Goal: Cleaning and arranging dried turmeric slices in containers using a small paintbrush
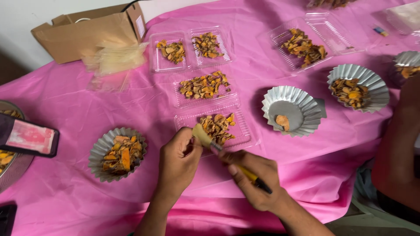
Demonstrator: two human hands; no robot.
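Observation:
My right hand [256, 179] grips a small brush [236, 164] with a yellow and black handle; its pale bristles point up-left toward my left hand [179, 159]. My left hand is closed around something small that the brush tip touches; I cannot make out what it is. Both hands hover at the near edge of a clear plastic tray [245, 133] holding orange-brown dried pieces. A fluted foil cup [98, 150] full of the same orange pieces stands left of my left hand.
A pink cloth [70, 105] covers the table. More clear trays [186, 65] and foil cups [302, 98] with dried pieces lie beyond. A cardboard box [83, 32] sits at the back left, a phone [28, 136] at the left. Another person's arm [400, 144] is at the right.

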